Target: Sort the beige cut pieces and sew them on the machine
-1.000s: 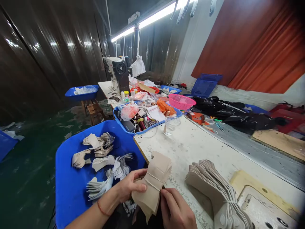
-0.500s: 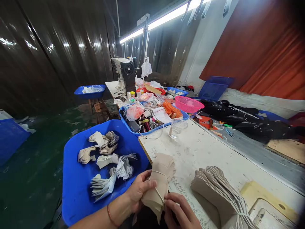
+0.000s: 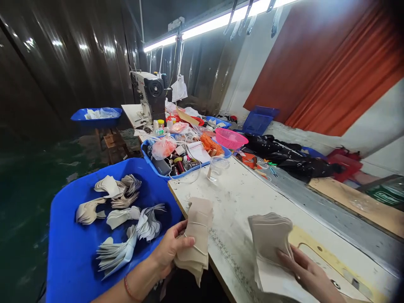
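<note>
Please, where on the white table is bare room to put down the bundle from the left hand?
The white table is bare between the clear cup and the beige stack under the right hand. The blue tray of spools at the far end is crowded.

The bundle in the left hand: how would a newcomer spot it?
Start at the big blue tray lower left. At its right edge the left hand grips a beige bundle. Unlike the loose stack under the right hand, a thin band ties it.
</note>
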{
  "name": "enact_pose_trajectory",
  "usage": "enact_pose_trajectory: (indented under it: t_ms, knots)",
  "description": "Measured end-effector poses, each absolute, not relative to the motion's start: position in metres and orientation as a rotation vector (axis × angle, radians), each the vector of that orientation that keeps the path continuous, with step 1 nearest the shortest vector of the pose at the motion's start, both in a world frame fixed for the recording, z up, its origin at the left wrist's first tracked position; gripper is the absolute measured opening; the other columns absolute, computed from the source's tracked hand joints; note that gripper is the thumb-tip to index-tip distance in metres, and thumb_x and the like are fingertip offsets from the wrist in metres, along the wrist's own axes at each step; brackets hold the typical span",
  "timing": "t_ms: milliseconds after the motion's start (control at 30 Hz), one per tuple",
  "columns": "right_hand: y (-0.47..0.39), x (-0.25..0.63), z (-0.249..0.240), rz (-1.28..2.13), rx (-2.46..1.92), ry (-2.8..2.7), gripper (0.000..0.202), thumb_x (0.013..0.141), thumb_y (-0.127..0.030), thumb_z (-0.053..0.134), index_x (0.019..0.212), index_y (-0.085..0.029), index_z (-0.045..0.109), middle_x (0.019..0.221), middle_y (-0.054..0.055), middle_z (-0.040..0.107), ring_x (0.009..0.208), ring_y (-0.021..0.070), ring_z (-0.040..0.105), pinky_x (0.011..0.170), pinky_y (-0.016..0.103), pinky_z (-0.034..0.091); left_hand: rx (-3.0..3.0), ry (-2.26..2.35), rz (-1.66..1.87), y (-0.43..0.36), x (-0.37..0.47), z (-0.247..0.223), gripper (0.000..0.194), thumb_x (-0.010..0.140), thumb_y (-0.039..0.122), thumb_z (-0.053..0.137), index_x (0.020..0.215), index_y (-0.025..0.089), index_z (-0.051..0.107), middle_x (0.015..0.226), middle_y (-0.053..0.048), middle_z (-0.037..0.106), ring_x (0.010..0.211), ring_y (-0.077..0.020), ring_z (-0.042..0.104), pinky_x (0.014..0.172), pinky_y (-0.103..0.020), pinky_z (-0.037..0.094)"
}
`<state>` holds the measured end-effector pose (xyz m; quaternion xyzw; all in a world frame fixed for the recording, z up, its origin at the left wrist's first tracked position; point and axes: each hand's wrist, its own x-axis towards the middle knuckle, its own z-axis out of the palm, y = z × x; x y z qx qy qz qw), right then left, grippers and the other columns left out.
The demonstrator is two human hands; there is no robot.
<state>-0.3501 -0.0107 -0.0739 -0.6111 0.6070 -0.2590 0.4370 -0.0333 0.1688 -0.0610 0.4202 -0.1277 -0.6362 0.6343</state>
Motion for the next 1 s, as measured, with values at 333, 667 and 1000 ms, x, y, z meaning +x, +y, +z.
enact_pose_trajectory:
  t_ms: [333,667,1000]
  knots:
    - [0.061,-0.304,-0.066,-0.729,-1.270,1.317,0.056,0.067,-0.061,0.066,0.104,-0.018,0.066,0.094,0.009,0.075,0.086,0.0293,0.068,0.067,0.034,0.054,0.946,-0.285,-1.519,0.169,-0.038,-0.060,0.066,0.058,0.030,0.085,0.116,0.012,0.059,0.100,-0.011,0.067,0.079,-0.0182,0.064,0.072,-0.029,0.052]
    - [0.056,-0.293,-0.062,-0.584,-1.251,1.314,0.050,0.065,-0.063,0.064,0.083,-0.016,0.070,0.068,0.005,0.071,0.066,0.0251,0.063,0.059,0.033,0.047,0.890,-0.308,-1.512,0.172,-0.042,-0.064,0.056,0.063,0.030,0.082,0.112,0.013,0.063,0.095,-0.010,0.068,0.076,-0.0160,0.064,0.069,-0.026,0.052]
    - [0.045,-0.302,-0.083,-0.444,-1.165,1.253,0.064,0.061,-0.068,0.066,0.096,-0.015,0.070,0.086,0.008,0.075,0.085,0.0293,0.067,0.074,0.035,0.049,0.900,-0.303,-1.510,0.171,-0.044,-0.068,0.058,0.064,0.028,0.081,0.115,0.012,0.060,0.097,-0.011,0.068,0.076,-0.0165,0.064,0.069,-0.028,0.053]
